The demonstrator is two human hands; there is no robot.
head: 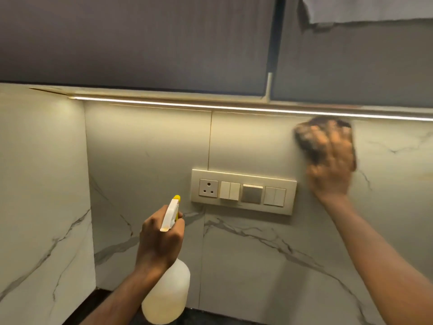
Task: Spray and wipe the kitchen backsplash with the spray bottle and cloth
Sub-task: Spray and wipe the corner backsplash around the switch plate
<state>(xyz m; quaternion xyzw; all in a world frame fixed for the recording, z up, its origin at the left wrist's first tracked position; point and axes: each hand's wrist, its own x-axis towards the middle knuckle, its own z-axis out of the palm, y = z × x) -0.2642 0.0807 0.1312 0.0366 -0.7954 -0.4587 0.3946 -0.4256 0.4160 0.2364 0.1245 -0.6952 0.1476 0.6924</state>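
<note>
The backsplash is pale marble-look tile with grey veins, lit from above. My right hand presses a dark brown cloth flat against the tile, high up just under the light strip, right of the switch plate; both are motion-blurred. My left hand grips the neck of a translucent white spray bottle with a white trigger head and yellow nozzle, held upright in front of the wall, below and left of the switch plate. The nozzle points toward the wall.
A cream switch plate with a socket and several switches sits mid-wall. An LED strip runs under dark upper cabinets. A side wall closes the corner at left. A dark countertop shows at the bottom. A pale towel hangs top right.
</note>
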